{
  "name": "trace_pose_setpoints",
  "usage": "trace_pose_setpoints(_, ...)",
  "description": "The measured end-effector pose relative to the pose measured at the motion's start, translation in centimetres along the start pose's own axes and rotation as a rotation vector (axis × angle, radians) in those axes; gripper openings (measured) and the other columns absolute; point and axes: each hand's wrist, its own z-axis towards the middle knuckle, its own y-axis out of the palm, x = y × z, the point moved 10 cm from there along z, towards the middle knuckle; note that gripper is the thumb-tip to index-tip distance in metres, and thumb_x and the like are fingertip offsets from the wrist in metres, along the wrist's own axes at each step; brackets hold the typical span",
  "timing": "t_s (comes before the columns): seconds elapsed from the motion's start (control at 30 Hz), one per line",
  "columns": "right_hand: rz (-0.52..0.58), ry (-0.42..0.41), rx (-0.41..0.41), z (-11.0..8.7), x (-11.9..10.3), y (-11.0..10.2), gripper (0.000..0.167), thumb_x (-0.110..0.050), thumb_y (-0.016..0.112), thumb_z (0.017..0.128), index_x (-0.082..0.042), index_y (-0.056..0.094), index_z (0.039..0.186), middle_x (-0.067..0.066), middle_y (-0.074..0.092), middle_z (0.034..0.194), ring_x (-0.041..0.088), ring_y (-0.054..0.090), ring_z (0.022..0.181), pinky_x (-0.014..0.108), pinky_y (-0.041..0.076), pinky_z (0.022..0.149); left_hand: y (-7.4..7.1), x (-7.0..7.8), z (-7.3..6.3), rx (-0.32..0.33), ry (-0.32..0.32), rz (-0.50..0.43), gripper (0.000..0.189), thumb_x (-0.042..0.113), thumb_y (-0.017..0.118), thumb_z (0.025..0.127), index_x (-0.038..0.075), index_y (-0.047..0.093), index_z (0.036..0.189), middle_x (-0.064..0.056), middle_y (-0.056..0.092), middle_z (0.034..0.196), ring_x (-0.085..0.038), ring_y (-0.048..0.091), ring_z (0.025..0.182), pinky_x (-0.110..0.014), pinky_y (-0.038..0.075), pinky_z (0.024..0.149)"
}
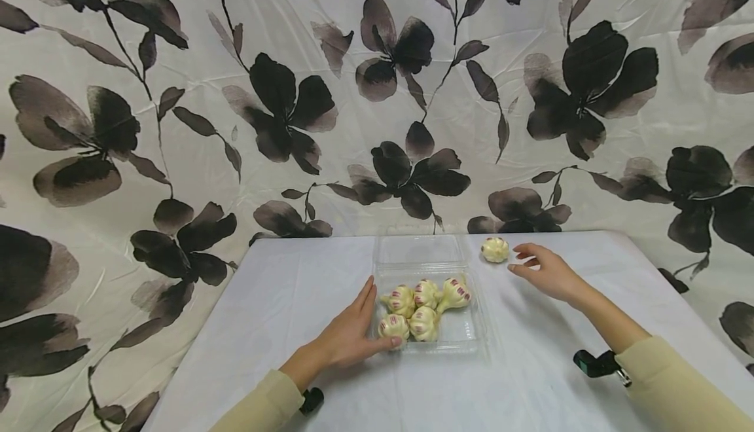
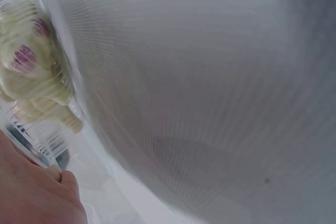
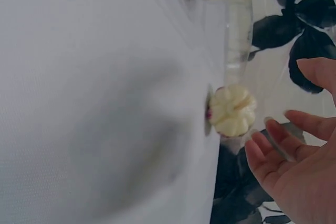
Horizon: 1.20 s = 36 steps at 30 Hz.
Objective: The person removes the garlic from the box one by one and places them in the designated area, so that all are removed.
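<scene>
On the white table [image 1: 271,288] — a lone garlic bulb [image 1: 495,249] near my empty, loosely spread right hand [image 1: 548,271].
My straight-fingered left hand [image 1: 351,330] touches the clear box [image 1: 465,336] of five bulbs [image 1: 424,323] — floral cloth [image 1: 288,114] behind.

Pale beige sleeves [image 1: 677,379] and small black wrist cameras [image 1: 593,363] are worn, the right camera showing a silvery part [image 1: 623,377].

White cloth-covered table [image 1: 548,373]. On it: clear plastic container [image 1: 465,334], around middle of the far half, lid [image 1: 419,249] open and reaching the far edge; one loose garlic bulb [image 1: 495,249] near far edge, between lid and far right corner.
</scene>
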Motion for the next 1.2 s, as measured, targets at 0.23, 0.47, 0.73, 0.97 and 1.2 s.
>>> trace_pose_setpoints(0.23, 0.007, -0.076, 0.013, -1.2, -1.7, 0.3, 0.057, -0.029, 0.067, 0.100, 0.009, 0.051, 0.140, 0.029, 0.058, 0.133, 0.043, 0.059, 0.117, 0.054, 0.055, 0.090, 0.1, -0.1, -0.1, 0.002, 0.000, -0.002, 0.123, 0.082, 0.055, 0.086, 0.000, 0.006, 0.163, -0.013, -0.002, 0.172, -0.037, 0.026, 0.152, -0.050, 0.034, 0.118)
trace_pose_setpoints(0.47, 0.044, -0.148, -0.002, -2.1, -3.7, 0.9, 0.054, -0.024, 0.070, 0.099, 0.011, 0.053, 0.136, 0.028, 0.059, 0.131, 0.040, 0.060, 0.115, 0.054, 0.052, 0.095, 0.0, -0.1, -0.1, 0.004, 0.000, -0.008, 0.122, 0.080, 0.056, 0.086, 0.000, 0.005, 0.163, -0.014, -0.001, 0.172, -0.037, 0.026, 0.152, -0.050, 0.034, 0.118)
trace_pose_setpoints(0.73, 0.066, -0.213, -0.069, -2.7, -5.9, 2.2, 0.049, -0.024, 0.070, 0.098, 0.007, 0.056, 0.134, 0.024, 0.061, 0.127, 0.039, 0.059, 0.116, 0.053, 0.052, 0.097, -0.1, 0.0, 0.0, 0.001, -0.004, -0.001, 0.122, 0.081, 0.055, 0.087, 0.001, 0.004, 0.164, -0.012, -0.003, 0.172, -0.036, 0.025, 0.152, -0.049, 0.034, 0.119)
trace_pose_setpoints(0.97, 0.069, -0.285, -0.112, -3.2, -7.3, 3.8, 0.049, -0.024, 0.071, 0.098, 0.006, 0.057, 0.135, 0.022, 0.063, 0.128, 0.036, 0.062, 0.114, 0.053, 0.052, 0.096, -0.1, 0.0, 0.0, 0.001, -0.003, -0.005, 0.122, 0.081, 0.055, 0.086, 0.000, 0.005, 0.164, -0.012, -0.002, 0.172, -0.036, 0.025, 0.152, -0.049, 0.033, 0.119)
trace_pose_setpoints(1.2, 0.093, -0.318, -0.133, -3.6, -8.5, 5.0, 0.045, -0.021, 0.072, 0.097, 0.006, 0.060, 0.131, 0.019, 0.065, 0.123, 0.036, 0.063, 0.111, 0.053, 0.053, 0.095, 0.1, 0.0, 0.0, -0.006, -0.009, -0.001, 0.122, 0.082, 0.054, 0.086, 0.002, 0.004, 0.164, -0.010, -0.004, 0.172, -0.035, 0.025, 0.152, -0.049, 0.034, 0.119)
